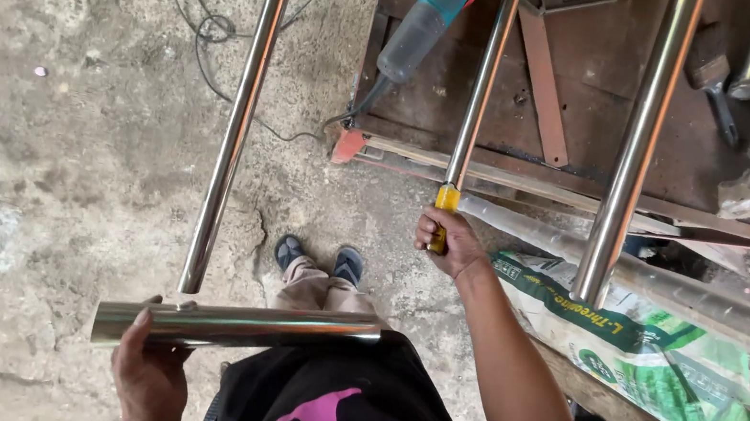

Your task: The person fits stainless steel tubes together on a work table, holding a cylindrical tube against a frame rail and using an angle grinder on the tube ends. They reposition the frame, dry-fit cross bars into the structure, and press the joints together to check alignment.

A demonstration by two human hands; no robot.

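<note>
My left hand [149, 372] grips a short, thick shiny steel tube [234, 325] held level across my waist. A long thin steel tube [238, 115] meets it at a right angle near the left end and runs away over the floor. My right hand [448, 240] is closed around the yellow-taped end [444, 205] of a second thin steel tube [484, 80] that reaches up onto a rusty metal workbench [594, 162]. My sandalled feet [321, 256] show between both hands.
On the workbench lie a teal power tool [430, 15] with its cable, a thicker steel pipe [641, 130], a paintbrush [712, 72] and flat metal strips. A green and white printed sack [666, 345] and another long pipe [674, 288] lie at right. Black cables [206, 24] trail over the cracked concrete floor.
</note>
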